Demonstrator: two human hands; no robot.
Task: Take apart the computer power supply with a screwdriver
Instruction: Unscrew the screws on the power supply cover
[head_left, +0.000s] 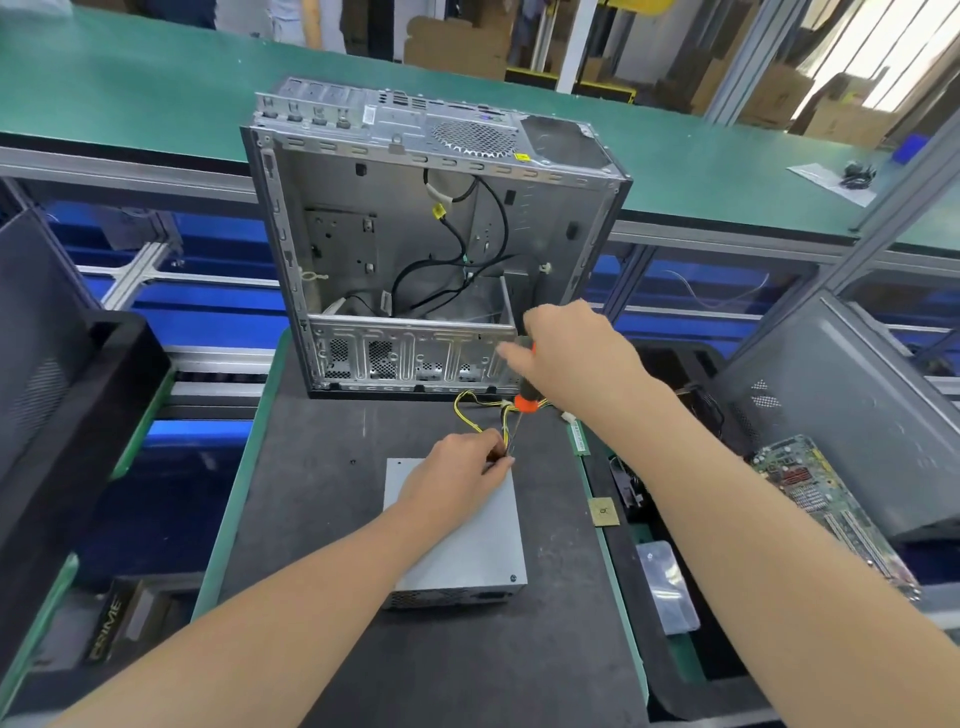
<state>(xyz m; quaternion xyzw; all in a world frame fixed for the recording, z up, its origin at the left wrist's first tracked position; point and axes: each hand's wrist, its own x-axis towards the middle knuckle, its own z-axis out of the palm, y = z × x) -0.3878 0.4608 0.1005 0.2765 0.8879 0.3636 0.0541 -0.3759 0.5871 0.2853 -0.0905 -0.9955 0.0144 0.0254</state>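
Two bare forearms, left hand, right hand, apparently no sleeves, gloves, rings

Premises: an electronics dismantling workshop or factory line. A long green conveyor-style bench on aluminium framing crosses the background, with blue bins racked beneath it. The dark anti-static tabletop carries a stripped computer case lying open. A loose circuit board sits in a tray at right, beside another grey case. Flattened cardboard boxes are stacked along the far wall.
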